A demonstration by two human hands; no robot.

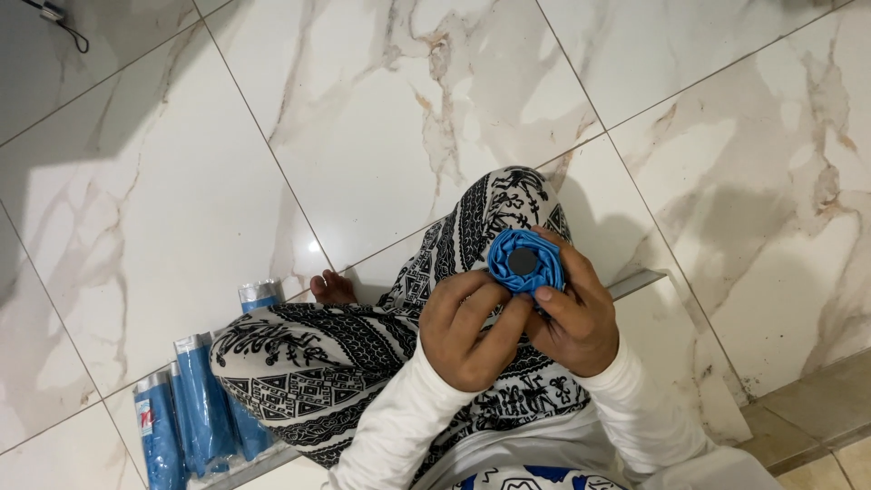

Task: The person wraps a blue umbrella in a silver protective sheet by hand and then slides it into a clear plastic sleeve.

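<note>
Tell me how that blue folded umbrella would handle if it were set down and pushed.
The umbrella looks soft outside: its blue fabric bunches in folds around a dark round cap, so it would probably give under the fingers. Its rolled, tube-like shape suggests it might roll on the smooth tile floor. Both the left hand and right hand wrap it easily, so it is probably light.

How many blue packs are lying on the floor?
4 wrapped blue packs lie side by side left of the knee, one mostly hidden. More may hide underneath.

The folded blue umbrella (524, 261) stood end-on toward the camera, its fabric bunched around 1 dark round cap, above the lap.
</note>
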